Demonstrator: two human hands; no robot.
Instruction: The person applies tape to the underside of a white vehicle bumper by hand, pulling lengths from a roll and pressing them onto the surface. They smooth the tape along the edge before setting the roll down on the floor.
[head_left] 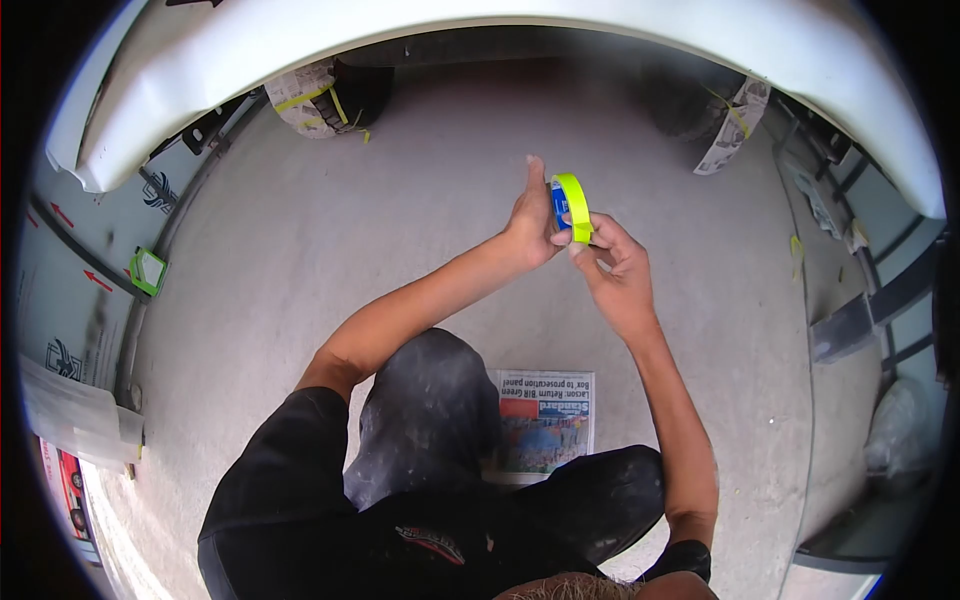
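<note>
A roll of yellow-green tape (574,205) with a blue core stands on edge between my hands, above the grey floor. My left hand (531,218) is upright with its palm against the roll's left side, its thumb or a finger pointing up. At the roll's lower right, my right hand (615,262) pinches the tape with thumb and fingers near a folded bit. A printed newspaper (545,425) lies on the floor by my knees, partly covered by my legs.
White vehicle bodywork (500,18) arches overhead. Wheels are wrapped in paper (305,100) and tape at upper left and upper right. A green-edged item (148,271) sits by the left wall panel. Clear plastic (895,430) hangs at the right.
</note>
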